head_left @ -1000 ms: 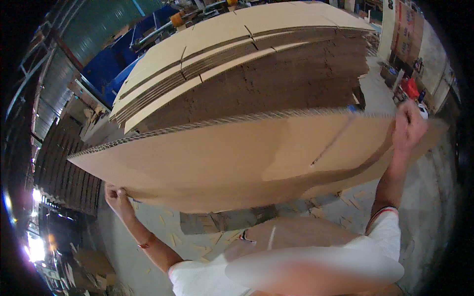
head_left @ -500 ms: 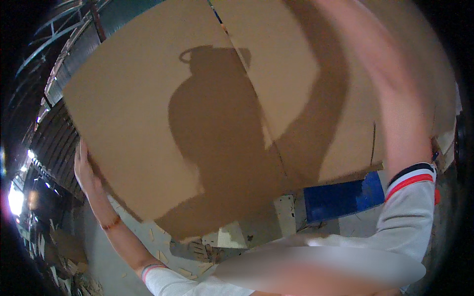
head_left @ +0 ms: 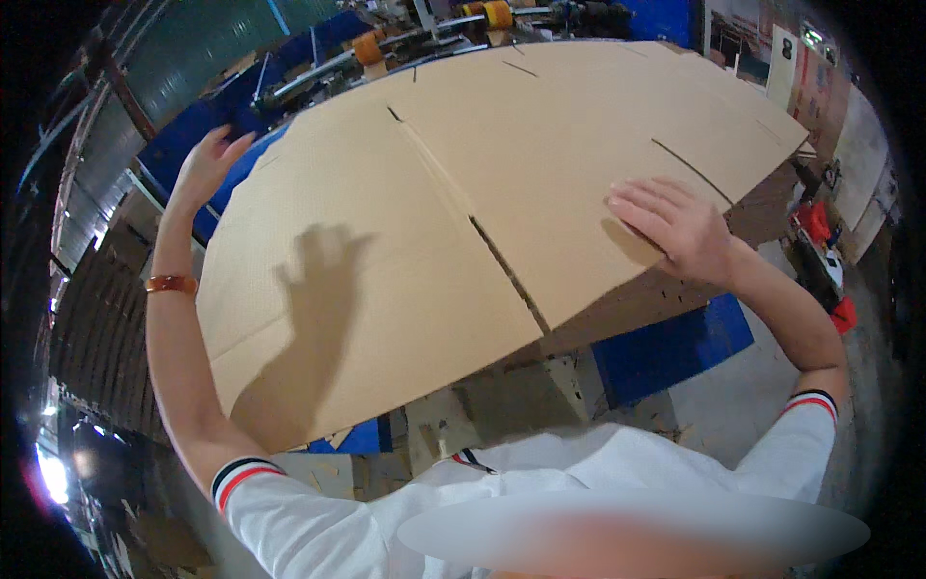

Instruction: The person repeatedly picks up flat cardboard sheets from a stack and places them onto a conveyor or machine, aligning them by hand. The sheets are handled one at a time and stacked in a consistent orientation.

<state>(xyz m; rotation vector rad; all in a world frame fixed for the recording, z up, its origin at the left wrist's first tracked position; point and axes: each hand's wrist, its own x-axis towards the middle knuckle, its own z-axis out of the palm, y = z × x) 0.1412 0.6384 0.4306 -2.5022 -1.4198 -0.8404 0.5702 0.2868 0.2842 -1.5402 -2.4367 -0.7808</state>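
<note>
A large brown cardboard sheet (head_left: 386,289) lies slanting before me, with dark slots cut in it and a crease across the middle. Near its right front edge my right hand (head_left: 680,232) rests on top, fingers stretched out and close together. My left hand (head_left: 207,166) is raised beyond the sheet's far left edge, thumb apart from the fingers, holding nothing. Its shadow with spread fingers falls on the cardboard.
Behind the sheet stands a blue machine (head_left: 207,116) with a metal shaft (head_left: 323,72) and orange rollers (head_left: 367,47). Brown board shows beneath the sheet's right front edge. A blue panel (head_left: 675,349) sits below, close to my body. Cardboard scraps lie on the floor.
The cardboard sheet has come down from a raised position close in front of me. My left hand has left its edge and risen; my right hand has come back from the far side onto it.
</note>
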